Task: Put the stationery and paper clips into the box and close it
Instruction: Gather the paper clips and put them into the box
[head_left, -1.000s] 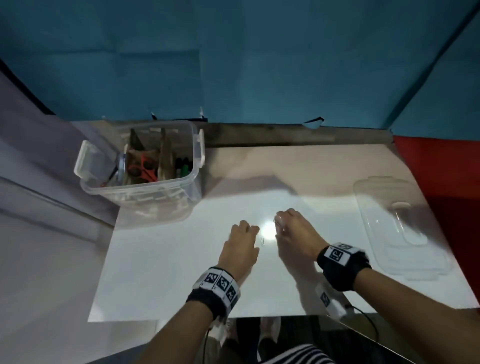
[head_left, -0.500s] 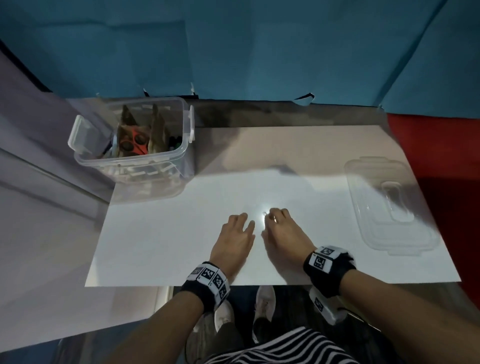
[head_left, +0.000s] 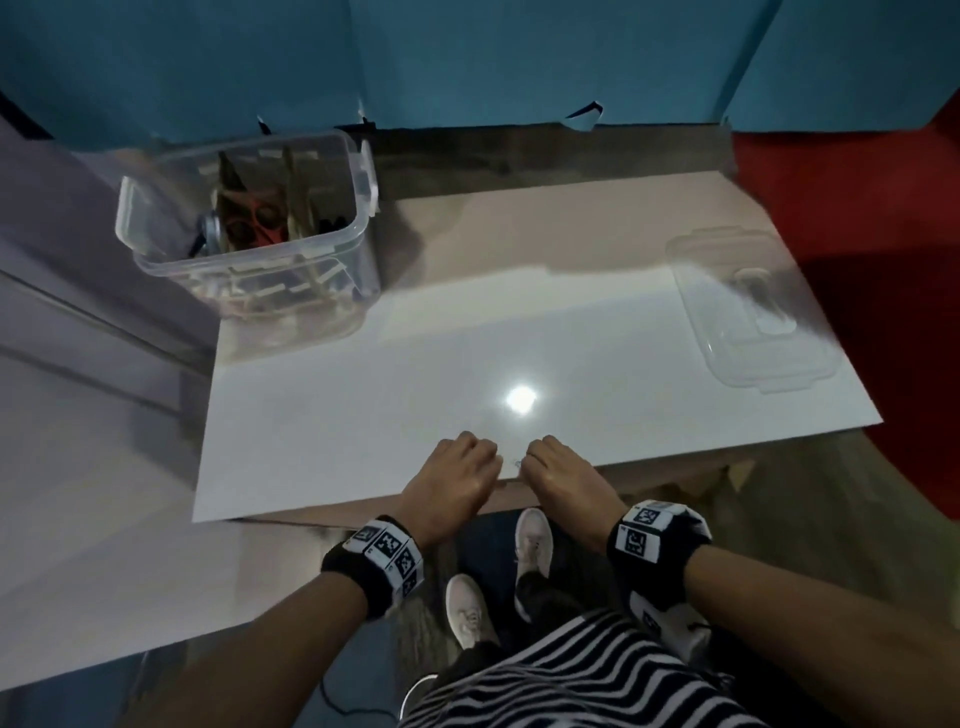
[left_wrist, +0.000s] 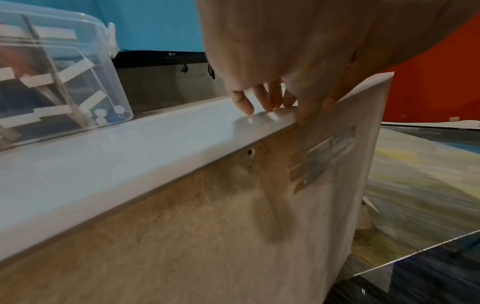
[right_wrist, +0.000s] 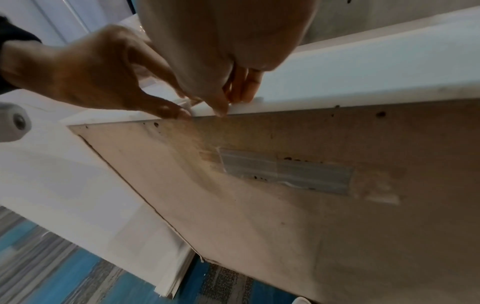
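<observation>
A clear plastic box stands at the far left of the white board, holding red scissors, pens and other stationery. Its clear lid lies apart at the right. Both hands are at the board's near edge. A small paper clip lies between them. My left hand touches the board with bent fingertips, thumb at the edge. My right hand pinches at the edge with thumb and forefinger, seemingly on the clip, which is mostly hidden there.
The board sits on a brown cardboard support that drops straight below the hands. Blue backdrop behind, red cloth to the right. My shoes and the floor show under the near edge.
Both hands have slid from mid-board back to its near edge, the paper clip moving with them. The box and lid have not moved on the board.
</observation>
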